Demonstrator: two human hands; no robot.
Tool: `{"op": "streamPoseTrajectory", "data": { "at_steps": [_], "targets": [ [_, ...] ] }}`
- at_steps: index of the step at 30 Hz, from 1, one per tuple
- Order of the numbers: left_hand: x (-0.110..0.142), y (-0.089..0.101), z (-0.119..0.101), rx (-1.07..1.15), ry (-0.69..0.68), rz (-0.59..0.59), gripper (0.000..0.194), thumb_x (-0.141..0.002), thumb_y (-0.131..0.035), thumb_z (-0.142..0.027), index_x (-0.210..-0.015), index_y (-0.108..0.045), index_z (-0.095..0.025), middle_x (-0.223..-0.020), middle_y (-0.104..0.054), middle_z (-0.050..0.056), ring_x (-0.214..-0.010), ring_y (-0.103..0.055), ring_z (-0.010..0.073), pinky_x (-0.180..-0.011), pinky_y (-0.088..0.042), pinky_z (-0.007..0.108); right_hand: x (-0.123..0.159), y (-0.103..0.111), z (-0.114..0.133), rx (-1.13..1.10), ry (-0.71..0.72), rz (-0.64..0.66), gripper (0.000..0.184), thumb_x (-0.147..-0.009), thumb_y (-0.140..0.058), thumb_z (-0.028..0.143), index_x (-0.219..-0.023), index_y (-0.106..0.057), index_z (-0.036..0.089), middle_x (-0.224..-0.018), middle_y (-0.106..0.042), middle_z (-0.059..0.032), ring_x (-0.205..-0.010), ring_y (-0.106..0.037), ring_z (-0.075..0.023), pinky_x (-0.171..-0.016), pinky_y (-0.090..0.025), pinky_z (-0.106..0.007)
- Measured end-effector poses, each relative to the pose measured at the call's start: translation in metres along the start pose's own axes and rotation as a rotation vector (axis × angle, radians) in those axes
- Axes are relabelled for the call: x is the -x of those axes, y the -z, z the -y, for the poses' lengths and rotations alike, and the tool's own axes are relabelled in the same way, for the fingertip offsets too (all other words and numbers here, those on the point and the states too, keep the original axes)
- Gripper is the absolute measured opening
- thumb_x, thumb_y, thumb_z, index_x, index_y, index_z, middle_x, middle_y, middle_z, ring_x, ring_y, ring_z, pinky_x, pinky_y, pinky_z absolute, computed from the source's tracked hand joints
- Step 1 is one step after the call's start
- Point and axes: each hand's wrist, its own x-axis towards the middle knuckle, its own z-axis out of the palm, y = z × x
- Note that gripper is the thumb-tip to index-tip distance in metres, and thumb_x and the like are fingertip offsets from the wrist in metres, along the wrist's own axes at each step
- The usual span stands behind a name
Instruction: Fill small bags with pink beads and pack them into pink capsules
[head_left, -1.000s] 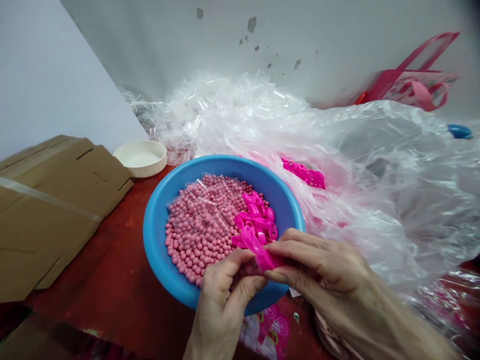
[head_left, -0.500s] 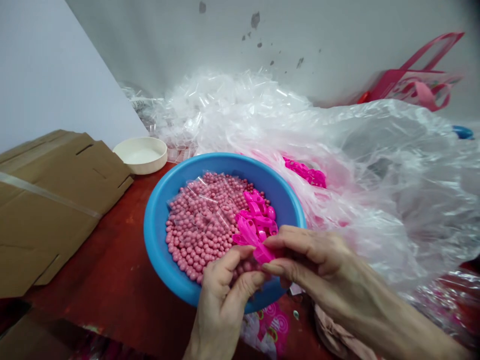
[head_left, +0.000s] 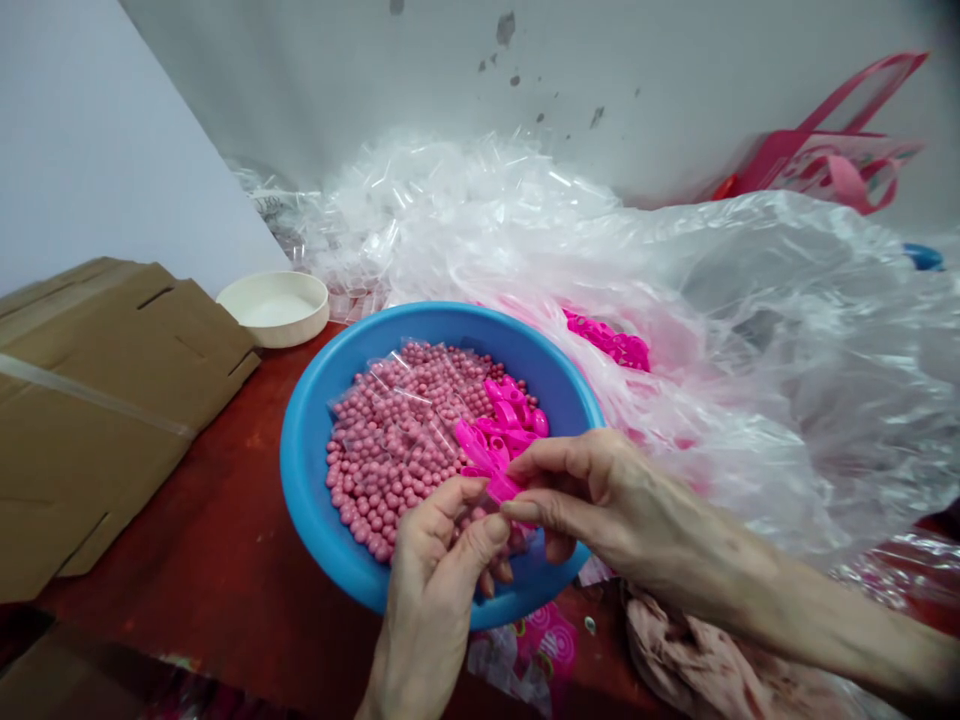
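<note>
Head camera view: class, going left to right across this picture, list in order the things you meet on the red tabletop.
flattened cardboard box → blue plastic basin → pink beads → magenta plastic pieces → clear plastic sheeting

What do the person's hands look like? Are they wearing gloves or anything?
The left hand and right hand are bare, with no gloves or rings showing. The fingers look long and thin, with wrinkly skin. The right forearm shows no sleeve.
</note>
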Motion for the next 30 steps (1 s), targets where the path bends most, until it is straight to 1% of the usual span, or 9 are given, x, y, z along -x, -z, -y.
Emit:
{"op": "streamPoseTrajectory", "data": {
  "at_steps": [2,3,6,8,11,14,19,24,30],
  "targets": [
    [0.000,0.000,0.001,-0.023,-0.014,-0.016,0.007,-0.080,-0.063,-0.019,-0.086,-0.062,-0.015,-0.060,-0.062,-0.004,-0.051,-0.049,0.0056,-0.047,-0.038,0.014,0.001,-0.003,-0.002,0.007,-0.009,-0.021,0.017,-0.084,-0.056,0.016,-0.070,-0.064,0.013,-0.055,-0.062,0.0001,-0.046,-0.057,-0.0100,-0.043,-0.043,-0.019],
    [0.000,0.000,0.002,-0.025,-0.025,-0.019,0.008,-0.081,-0.062,-0.019,-0.089,-0.061,-0.015,-0.062,-0.063,-0.004,-0.051,-0.049,0.0056,-0.047,-0.039,0.014,0.001,-0.003,-0.003,-0.010,-0.016,-0.013,0.016,-0.085,-0.057,0.018,-0.071,-0.065,0.013,-0.057,-0.063,-0.0006,-0.047,-0.057,-0.0102,-0.043,-0.043,-0.019],
    [0.000,0.000,0.001,0.019,-0.035,0.000,0.016,-0.082,-0.063,-0.021,-0.097,-0.057,-0.017,-0.066,-0.062,-0.004,-0.052,-0.052,0.0060,-0.047,-0.039,0.015,-0.001,0.001,-0.006,-0.129,-0.048,0.075,0.022,-0.084,-0.059,0.031,-0.076,-0.067,0.013,-0.064,-0.067,-0.0037,-0.052,-0.059,-0.0107,-0.047,-0.046,-0.019],
    [-0.001,0.000,-0.001,0.058,-0.018,0.024,0.017,-0.081,-0.064,-0.021,-0.096,-0.055,-0.017,-0.064,-0.061,-0.004,-0.050,-0.053,0.0060,-0.046,-0.039,0.014,-0.004,0.007,-0.004,-0.215,-0.093,0.143,0.028,-0.082,-0.061,0.038,-0.074,-0.067,0.012,-0.062,-0.066,-0.0039,-0.051,-0.059,-0.0101,-0.047,-0.046,-0.019],
    [-0.004,-0.002,-0.007,0.105,0.026,0.060,0.015,-0.081,-0.064,-0.020,-0.092,-0.055,-0.016,-0.063,-0.063,-0.003,-0.048,-0.054,0.0058,-0.044,-0.039,0.014,-0.009,0.017,0.000,-0.339,-0.172,0.234,0.030,-0.077,-0.067,0.041,-0.071,-0.067,0.011,-0.060,-0.063,-0.0022,-0.049,-0.057,-0.0077,-0.046,-0.045,-0.015],
    [-0.005,-0.003,-0.010,0.144,0.046,0.078,0.017,-0.081,-0.065,-0.021,-0.093,-0.054,-0.015,-0.063,-0.065,-0.002,-0.047,-0.056,0.0061,-0.042,-0.039,0.013,-0.012,0.022,0.002,-0.420,-0.212,0.295,0.031,-0.074,-0.070,0.041,-0.071,-0.067,0.011,-0.061,-0.063,-0.0010,-0.049,-0.057,-0.0056,-0.047,-0.046,-0.013],
    [-0.005,-0.002,-0.010,0.166,0.067,0.098,0.021,-0.079,-0.068,-0.021,-0.093,-0.054,-0.015,-0.063,-0.065,-0.002,-0.048,-0.058,0.0065,-0.042,-0.040,0.012,-0.013,0.023,-0.004,-0.405,-0.194,0.280,0.038,-0.076,-0.067,0.047,-0.074,-0.068,0.009,-0.064,-0.064,-0.0030,-0.049,-0.057,-0.0049,-0.048,-0.046,-0.013],
    [-0.004,-0.001,-0.011,0.165,0.083,0.099,0.019,-0.080,-0.067,-0.020,-0.093,-0.053,-0.016,-0.061,-0.066,-0.002,-0.046,-0.058,0.0070,-0.041,-0.040,0.012,-0.012,0.027,-0.006,-0.407,-0.191,0.327,0.035,-0.078,-0.067,0.045,-0.079,-0.069,0.010,-0.057,-0.061,0.0006,-0.049,-0.056,-0.0044,-0.049,-0.046,-0.012],
    [-0.006,0.001,-0.015,0.190,0.156,0.110,0.020,-0.080,-0.067,-0.024,-0.091,-0.053,-0.015,-0.062,-0.067,0.000,-0.045,-0.057,0.0076,-0.040,-0.039,0.013,-0.017,0.026,-0.003,-0.492,-0.205,0.367,0.032,-0.079,-0.067,0.042,-0.069,-0.064,0.011,-0.051,-0.061,0.0022,-0.038,-0.050,-0.0028,-0.040,-0.042,-0.011]
  ]
}}
